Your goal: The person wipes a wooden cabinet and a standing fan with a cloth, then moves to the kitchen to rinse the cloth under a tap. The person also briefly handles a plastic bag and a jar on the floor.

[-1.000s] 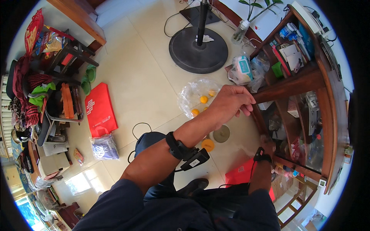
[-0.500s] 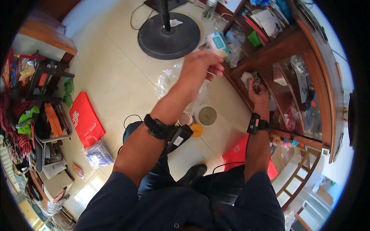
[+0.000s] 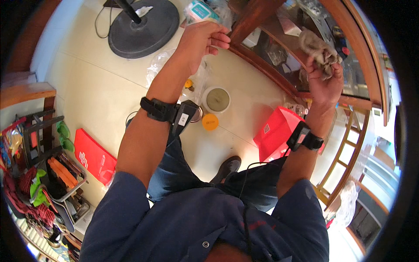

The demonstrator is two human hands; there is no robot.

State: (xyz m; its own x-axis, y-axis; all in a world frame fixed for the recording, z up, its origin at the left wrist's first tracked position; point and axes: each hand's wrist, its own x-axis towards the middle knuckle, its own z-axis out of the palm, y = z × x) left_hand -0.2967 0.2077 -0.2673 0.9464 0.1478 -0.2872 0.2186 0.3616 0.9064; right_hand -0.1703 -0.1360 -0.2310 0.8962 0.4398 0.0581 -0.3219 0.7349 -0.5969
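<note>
My right hand (image 3: 326, 85) grips a bunched grey-brown rag (image 3: 316, 46) and holds it up against the glass of a brown wooden cabinet (image 3: 262, 65). Part of the rag hangs beyond my fingertips. My left hand (image 3: 201, 40) reaches toward the cabinet's near corner post, palm empty and fingers loosely bent and apart. Whether its fingertips touch the wood, I cannot tell. Below my hands on the floor stands a white tub (image 3: 205, 99) with greyish-green contents. Beside it lies a round orange-yellow lid (image 3: 210, 122).
Crumpled clear plastic (image 3: 157, 65) lies under my left forearm. A pack of wipes (image 3: 201, 9) sits near the cabinet. Beyond it is a round black stand base (image 3: 144, 32). Red bags lie at right (image 3: 276, 133) and left (image 3: 94, 155), near green slippers (image 3: 64, 136) and a cluttered rack.
My right hand has moved right and outward with the rag across the cabinet glass. The view has shifted right; my left hand keeps much the same pose beside the cabinet.
</note>
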